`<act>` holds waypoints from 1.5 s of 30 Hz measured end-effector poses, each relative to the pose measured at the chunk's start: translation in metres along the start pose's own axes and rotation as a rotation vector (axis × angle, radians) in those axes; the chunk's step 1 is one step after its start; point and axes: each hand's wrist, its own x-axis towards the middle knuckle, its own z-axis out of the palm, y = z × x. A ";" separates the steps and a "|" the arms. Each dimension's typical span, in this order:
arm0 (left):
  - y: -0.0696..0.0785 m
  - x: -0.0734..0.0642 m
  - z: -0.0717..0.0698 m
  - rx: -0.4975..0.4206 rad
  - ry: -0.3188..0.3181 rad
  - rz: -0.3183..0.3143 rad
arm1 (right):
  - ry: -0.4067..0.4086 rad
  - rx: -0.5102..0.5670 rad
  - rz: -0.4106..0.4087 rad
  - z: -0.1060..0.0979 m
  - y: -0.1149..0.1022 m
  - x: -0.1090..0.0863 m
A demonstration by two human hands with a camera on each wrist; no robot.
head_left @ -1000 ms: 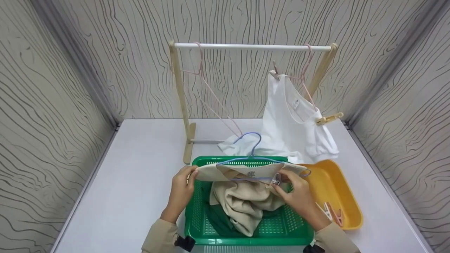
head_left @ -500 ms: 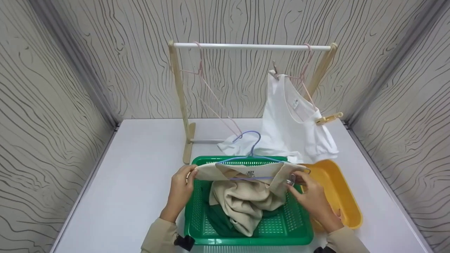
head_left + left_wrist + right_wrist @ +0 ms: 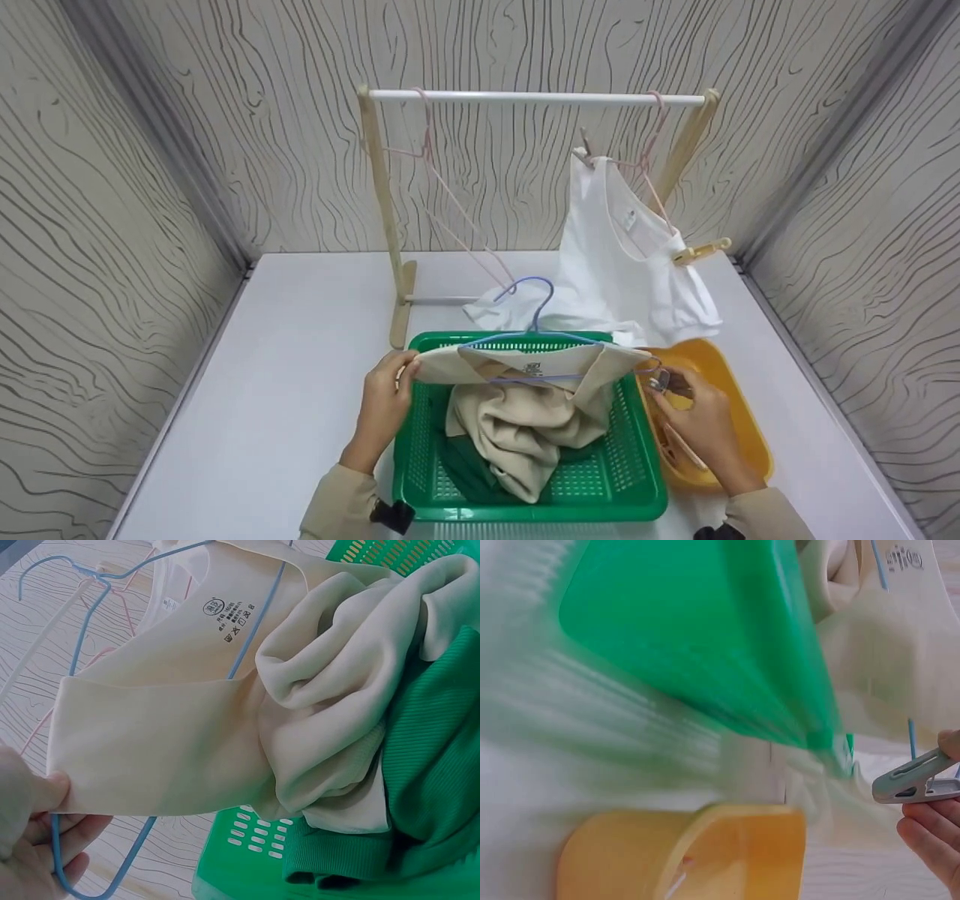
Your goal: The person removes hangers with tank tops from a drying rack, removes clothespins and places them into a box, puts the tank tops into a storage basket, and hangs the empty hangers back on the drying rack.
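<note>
In the head view, a beige garment (image 3: 517, 420) with wide shoulder straps sits on a blue hanger (image 3: 551, 289), its lower part bunched in the green basket. My left hand (image 3: 385, 397) pinches the left strap near the hanger's end. Seen from the left wrist, thumb and fingers grip the strap edge, and the hanger's loop (image 3: 112, 889) sticks out past the cloth. My right hand (image 3: 699, 414) holds a grey clothespin (image 3: 909, 781) between thumb and fingers. It is beside the hanger's right end, just off the right strap.
A green basket (image 3: 525, 514) with dark green cloth (image 3: 461, 465) stands in front. Right of it is a yellow tray (image 3: 750, 420) holding clothespins. Behind, a rack (image 3: 525, 97) carries a bare pink hanger (image 3: 457, 202) and a white top (image 3: 607, 225) with clothespins on its straps.
My right hand has moved right with the clothespin, from the neckline along the right strap to beyond its outer end. My left hand keeps its hold on the left strap.
</note>
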 end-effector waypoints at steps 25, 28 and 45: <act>0.002 -0.001 -0.001 -0.007 -0.030 -0.039 | -0.304 -0.042 0.396 0.004 0.055 -0.005; 0.003 -0.002 -0.001 -0.013 -0.038 -0.057 | -0.343 -0.057 0.405 0.007 0.062 -0.005; 0.001 -0.002 0.000 0.005 -0.020 -0.028 | -0.345 -0.184 0.333 0.023 0.088 -0.005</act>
